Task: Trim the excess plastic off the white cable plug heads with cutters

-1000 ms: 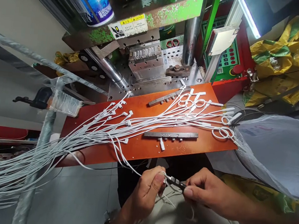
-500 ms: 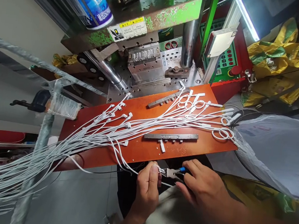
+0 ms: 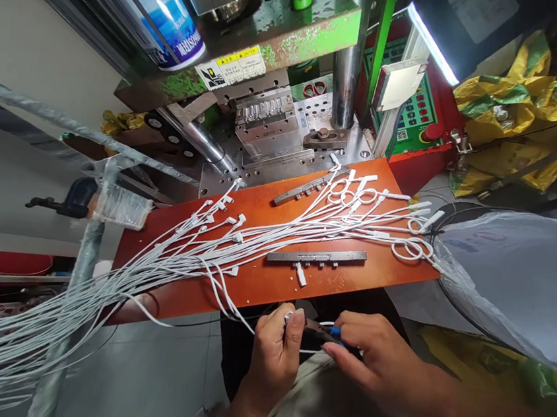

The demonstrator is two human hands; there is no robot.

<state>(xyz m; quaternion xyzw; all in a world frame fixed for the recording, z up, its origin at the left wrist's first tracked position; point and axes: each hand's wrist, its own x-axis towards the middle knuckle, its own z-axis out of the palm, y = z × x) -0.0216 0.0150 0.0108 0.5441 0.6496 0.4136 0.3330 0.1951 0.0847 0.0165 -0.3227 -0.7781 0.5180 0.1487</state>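
Note:
My left hand [image 3: 278, 346] is closed on a white cable [image 3: 246, 324], thumb on top, just below the board's front edge. The small white end pinched there is mostly covered by the fingers. My right hand [image 3: 368, 350] grips blue-handled cutting pliers [image 3: 318, 332]; their jaws reach to my left fingertips. Whether the jaws are closed on the cable end I cannot tell. Above my hands, a metal mould bar [image 3: 317, 258] lies on the orange-brown board [image 3: 260, 289], with a small white connector [image 3: 300, 275] against its lower edge. Many white cables [image 3: 255, 236] run across the board.
Behind the board stands a press with a metal mould block [image 3: 266, 114]. A second metal bar [image 3: 305, 188] lies near the board's back edge. A spray can [image 3: 154, 16] stands upper left, a red-green control panel [image 3: 414, 126] right. A clear plastic bag [image 3: 515, 273] sits at right.
The pliers have turned in my right hand, their jaws now showing darker and closer to my left thumb. The whole view has shifted slightly.

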